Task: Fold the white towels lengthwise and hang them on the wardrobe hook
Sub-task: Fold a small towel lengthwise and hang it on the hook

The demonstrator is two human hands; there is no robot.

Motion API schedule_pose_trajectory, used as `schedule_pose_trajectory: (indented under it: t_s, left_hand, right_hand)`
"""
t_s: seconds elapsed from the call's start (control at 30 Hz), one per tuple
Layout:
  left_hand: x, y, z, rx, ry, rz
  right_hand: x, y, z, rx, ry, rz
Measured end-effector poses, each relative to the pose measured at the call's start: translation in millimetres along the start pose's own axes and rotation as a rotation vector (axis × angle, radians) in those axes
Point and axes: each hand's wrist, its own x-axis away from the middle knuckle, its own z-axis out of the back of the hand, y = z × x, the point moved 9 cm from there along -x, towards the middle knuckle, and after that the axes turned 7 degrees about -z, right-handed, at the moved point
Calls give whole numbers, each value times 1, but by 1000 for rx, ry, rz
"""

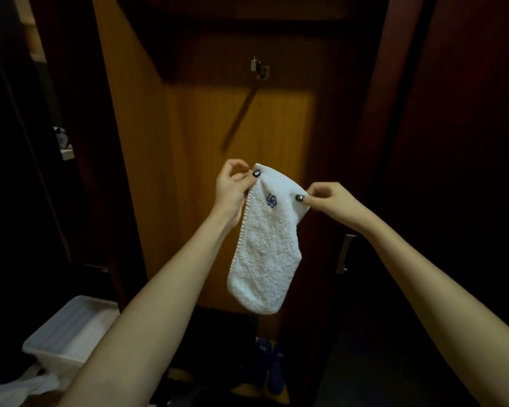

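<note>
Dim wooden wardrobe (206, 142): below its hook (260, 69), left hand (232, 186) and right hand (325, 201) pinch the folded white towel's (262, 251) 2 top corners, likely squaring it for hanging.

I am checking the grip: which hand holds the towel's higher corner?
The left hand, pinching the top corner of the white towel; the right hand pinches lower.

Fluffy terry-cloth towel (263, 248), glossy wood wardrobe panel (188, 171), metal hook (260, 69)
</note>
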Motion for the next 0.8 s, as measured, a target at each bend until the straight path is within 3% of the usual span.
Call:
schedule_pose_trajectory:
  t_s: [0.17,0.33,0.47,0.8]
  left_hand:
    - [-7,2,10,-157,19,-47]
    - [-8,3,19,-352,34,-96]
    - [-4,9,18,-405,45,-166]
    - [2,3,-4,-532,-70,-284]
  right_hand:
    - [-6,11,1,-39,-60,-68]
    - [-11,-8,30,82,217,54]
    - [-6,-21,37,40,332,143]
    - [-5,-6,41,121,399,80]
